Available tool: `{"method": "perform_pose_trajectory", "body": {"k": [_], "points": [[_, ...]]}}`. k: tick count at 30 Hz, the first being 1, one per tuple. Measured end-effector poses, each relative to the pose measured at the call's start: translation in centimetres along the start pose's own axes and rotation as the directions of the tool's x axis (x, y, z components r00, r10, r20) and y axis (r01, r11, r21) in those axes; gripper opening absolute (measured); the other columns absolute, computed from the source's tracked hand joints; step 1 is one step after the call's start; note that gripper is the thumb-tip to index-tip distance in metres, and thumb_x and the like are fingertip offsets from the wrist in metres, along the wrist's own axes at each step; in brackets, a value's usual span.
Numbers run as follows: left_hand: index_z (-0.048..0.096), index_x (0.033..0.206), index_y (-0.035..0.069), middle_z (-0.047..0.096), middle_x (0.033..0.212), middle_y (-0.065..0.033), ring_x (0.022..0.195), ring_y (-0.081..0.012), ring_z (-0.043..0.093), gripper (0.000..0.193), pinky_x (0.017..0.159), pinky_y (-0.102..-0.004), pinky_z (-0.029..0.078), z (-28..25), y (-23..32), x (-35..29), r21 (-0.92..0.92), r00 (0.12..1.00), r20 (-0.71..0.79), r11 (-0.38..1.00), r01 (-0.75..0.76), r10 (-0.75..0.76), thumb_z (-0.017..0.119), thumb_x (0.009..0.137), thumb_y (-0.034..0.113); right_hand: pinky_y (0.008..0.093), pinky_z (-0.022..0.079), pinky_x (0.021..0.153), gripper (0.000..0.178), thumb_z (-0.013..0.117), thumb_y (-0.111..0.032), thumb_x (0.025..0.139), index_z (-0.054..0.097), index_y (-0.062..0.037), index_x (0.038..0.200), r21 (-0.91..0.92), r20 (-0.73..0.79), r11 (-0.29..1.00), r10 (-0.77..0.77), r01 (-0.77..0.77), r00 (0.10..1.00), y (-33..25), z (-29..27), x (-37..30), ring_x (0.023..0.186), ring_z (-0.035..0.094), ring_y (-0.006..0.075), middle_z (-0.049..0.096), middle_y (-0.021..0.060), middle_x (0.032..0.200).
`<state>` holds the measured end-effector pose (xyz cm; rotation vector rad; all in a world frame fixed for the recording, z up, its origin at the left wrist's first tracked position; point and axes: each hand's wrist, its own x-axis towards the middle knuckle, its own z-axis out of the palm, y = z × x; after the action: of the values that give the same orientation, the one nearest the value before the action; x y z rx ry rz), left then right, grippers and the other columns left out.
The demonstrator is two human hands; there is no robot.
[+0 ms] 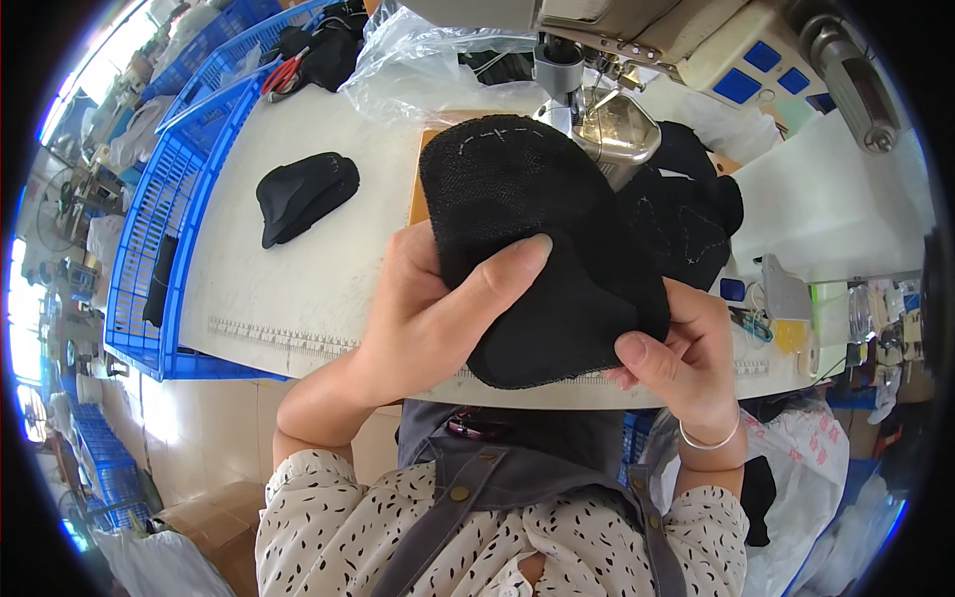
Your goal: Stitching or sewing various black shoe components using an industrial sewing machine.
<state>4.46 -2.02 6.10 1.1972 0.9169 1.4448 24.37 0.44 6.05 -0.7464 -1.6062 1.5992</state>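
A rounded black fabric piece (557,289) is held up over the table's front edge, in front of a sewing machine (587,90). Pale marks show near its top edge, and part of its face looks like mesh. My left hand (428,308) grips it from the left, thumb pressed on its face and fingers behind. My right hand (686,358) pinches its lower right edge between thumb and fingers. More black fabric pieces (686,219) with pale chalk-like lines lie to the right of the machine's needle area. A smaller folded black piece (306,196) rests on the table at the left.
A blue plastic basket (149,269) stands along the table's left side. Red-handled scissors (284,77) and clear plastic bags (428,60) lie at the back. A printed ruler strip (269,335) runs along the front edge of the white table (229,289). A white bag (806,468) hangs at the lower right.
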Motion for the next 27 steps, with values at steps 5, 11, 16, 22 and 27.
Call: {"method": "perform_pose_trajectory", "body": {"k": [5,11,16,22,27], "points": [[0.058,0.09,-0.003,0.058,0.077,0.0016,0.07,-0.003,0.049,0.016,0.06,-0.0193,0.042,-0.1,-0.1,0.1,0.022,0.998,0.03,0.999,-0.048,0.047,0.056,0.087,0.013,0.0164,0.039,0.044,0.02,0.063,-0.015,0.082,0.056,0.0025,0.074,-0.019,-0.005,1.0,0.021,-0.021,1.0,-0.1,0.0,0.1,0.051,0.052,0.004,0.056,0.0016,0.062],[0.058,0.09,-0.003,0.058,0.078,0.0012,0.07,-0.0036,0.05,0.016,0.061,-0.0193,0.042,-0.4,0.0,0.4,0.011,0.998,0.055,1.0,-0.029,0.028,0.056,0.086,0.012,0.0173,0.04,0.044,0.019,0.062,-0.014,0.083,0.056,0.0023,0.074,-0.022,0.007,0.999,-0.029,0.029,1.0,-0.1,0.1,0.7,0.05,0.052,0.0045,0.056,0.0021,0.061],[0.058,0.092,-0.003,0.059,0.081,-0.0006,0.072,-0.0053,0.052,0.017,0.063,-0.0202,0.044,-0.7,0.8,1.9,0.016,0.999,0.025,1.0,0.021,-0.021,0.055,0.086,0.012,0.0173,0.039,0.043,0.023,0.06,-0.017,0.084,0.056,0.0017,0.071,-0.107,0.053,0.994,0.002,0.004,0.999,-1.3,-0.4,2.1,0.048,0.05,0.0039,0.055,0.0011,0.059],[0.057,0.095,-0.005,0.062,0.085,-0.0066,0.074,-0.0118,0.06,0.02,0.066,-0.0245,0.05,-1.2,1.5,5.6,-0.278,0.956,0.043,0.916,0.29,-0.29,0.055,0.082,0.011,0.0163,0.038,0.04,0.028,0.057,-0.022,0.086,0.056,0.0013,0.071,-0.096,0.042,0.995,0.039,-0.035,0.998,-1.7,-1.2,5.2,0.048,0.052,0.0044,0.054,0.0007,0.058],[0.054,0.096,-0.004,0.061,0.082,-0.0092,0.068,-0.0132,0.06,0.027,0.06,-0.022,0.048,-1.0,1.5,9.4,0.014,0.904,-0.141,0.912,0.409,-0.403,0.06,0.076,0.011,0.0156,0.037,0.038,0.025,0.058,-0.021,0.085,0.057,0.0001,0.071,-0.018,-0.059,1.0,-0.008,0.007,0.998,-1.3,-2.1,6.0,0.045,0.052,0.0045,0.054,0.0006,0.056]]}}
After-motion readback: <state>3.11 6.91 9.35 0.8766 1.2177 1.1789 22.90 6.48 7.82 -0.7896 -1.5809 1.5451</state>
